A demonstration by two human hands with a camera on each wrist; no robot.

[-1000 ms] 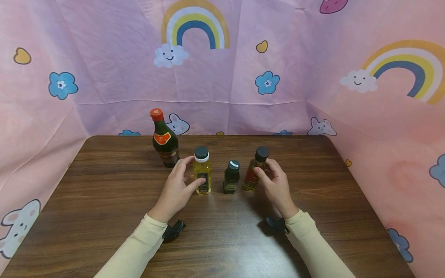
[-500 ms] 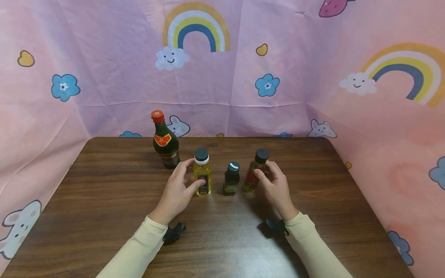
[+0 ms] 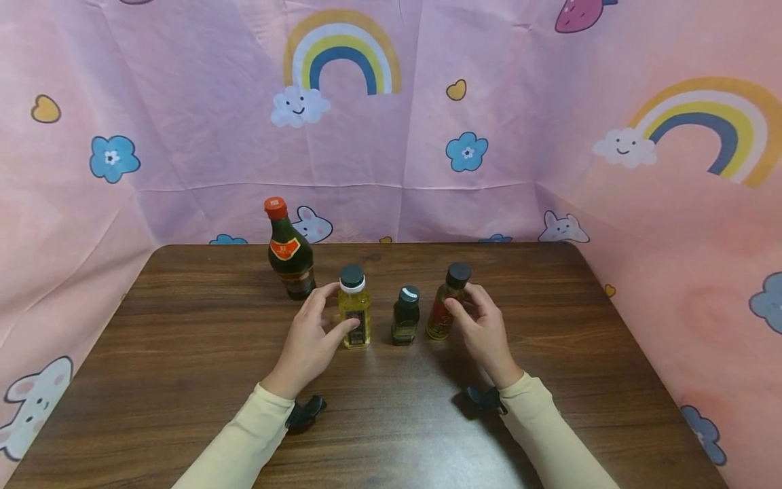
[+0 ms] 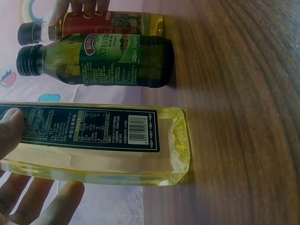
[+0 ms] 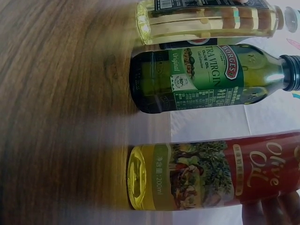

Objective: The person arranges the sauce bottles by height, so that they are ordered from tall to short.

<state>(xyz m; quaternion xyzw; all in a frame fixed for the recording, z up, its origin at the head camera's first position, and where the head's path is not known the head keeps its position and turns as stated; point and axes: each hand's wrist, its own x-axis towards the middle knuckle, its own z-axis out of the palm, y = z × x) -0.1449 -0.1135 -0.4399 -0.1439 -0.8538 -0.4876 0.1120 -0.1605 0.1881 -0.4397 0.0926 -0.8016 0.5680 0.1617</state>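
Tilts up slightly in the head view, setting table [image 3: 201, 333], bottles [image 3: 406, 316], left hand [image 3: 307, 345] and right hand [image 3: 485, 334] lower than a second ago; bares more strawberry [image 3: 577, 15] at far right.

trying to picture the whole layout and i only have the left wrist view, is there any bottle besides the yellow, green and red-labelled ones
Observer: Yes, in the head view a red-capped dark bottle stands upright, behind and to the left of the yellow bottle.

Operator: ok, and is the yellow one capped, its top is cut off for me

Observer: It is: the head view shows a dark green cap on it.

Operator: the green bottle and red-labelled bottle overlap here, are they touching

Observer: No, the right wrist view shows a gap between them.
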